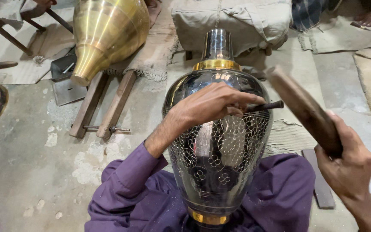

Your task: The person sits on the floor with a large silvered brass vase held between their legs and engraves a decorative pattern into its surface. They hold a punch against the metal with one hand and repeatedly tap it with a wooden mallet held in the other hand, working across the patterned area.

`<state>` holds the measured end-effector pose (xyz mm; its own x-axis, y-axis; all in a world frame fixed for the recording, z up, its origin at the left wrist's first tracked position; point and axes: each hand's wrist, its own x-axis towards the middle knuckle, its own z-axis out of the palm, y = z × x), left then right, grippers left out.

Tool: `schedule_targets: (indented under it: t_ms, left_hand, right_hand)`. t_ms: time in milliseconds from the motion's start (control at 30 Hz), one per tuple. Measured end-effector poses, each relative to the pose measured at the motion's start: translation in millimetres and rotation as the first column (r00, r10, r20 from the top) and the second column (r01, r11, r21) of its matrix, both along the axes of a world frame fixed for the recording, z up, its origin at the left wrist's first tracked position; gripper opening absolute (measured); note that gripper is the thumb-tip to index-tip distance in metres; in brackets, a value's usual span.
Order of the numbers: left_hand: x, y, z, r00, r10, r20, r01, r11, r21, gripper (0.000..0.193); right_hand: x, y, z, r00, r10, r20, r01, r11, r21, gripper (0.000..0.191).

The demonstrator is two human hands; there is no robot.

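A glossy dark metal vase (217,146) with brass bands and finely engraved flower circles lies across the person's purple-clad lap, neck pointing far. The left hand (209,105) pinches a thin dark chisel (265,106) against its shoulder, while the right hand (348,165) grips a smooth wooden mallet (303,107) raised to the right. A polished brass vessel (108,30) rests far left on wooden bars (104,105).

Chisel (266,105) on engraved vase (218,141), mallet (304,109) raised
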<state>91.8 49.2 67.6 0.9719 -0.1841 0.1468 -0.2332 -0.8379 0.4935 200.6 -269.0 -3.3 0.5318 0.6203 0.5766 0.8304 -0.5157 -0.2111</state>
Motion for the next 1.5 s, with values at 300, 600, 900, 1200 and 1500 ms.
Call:
schedule_targets:
  t_ms: [300, 600, 900, 1200, 1500]
  left_hand:
    - [-17, -11, 2, 0.978, 0.183, 0.096, -0.175, 0.981, -0.08, 0.056]
    - [-35, -22, -24, 0.851, 0.439, 0.289, -0.336, 0.877, -0.342, 0.051]
    - [-44, -41, -39, 0.707, 0.666, 0.238, -0.477, 0.698, -0.534, 0.045]
    - [-51, -54, -38, 0.657, 0.733, 0.176, -0.515, 0.606, -0.606, 0.041]
    - [-49, -50, -47, 0.642, 0.746, 0.176, -0.538, 0.602, -0.59, 0.044]
  right_hand:
    - [14, 12, 21, 0.928, 0.143, -0.344, -0.09, 0.982, 0.167, 0.064]
    - [28, 60, 108, 0.812, 0.28, -0.512, -0.194, 0.957, 0.215, 0.053]
    - [32, 94, 170, 0.922, 0.268, -0.281, -0.323, 0.93, -0.173, 0.079]
    - [16, 113, 186, 0.95, 0.258, 0.176, -0.078, 0.743, -0.665, 0.074]
    - [21, 107, 177, 0.933, 0.197, 0.302, 0.052, 0.755, -0.653, 0.089]
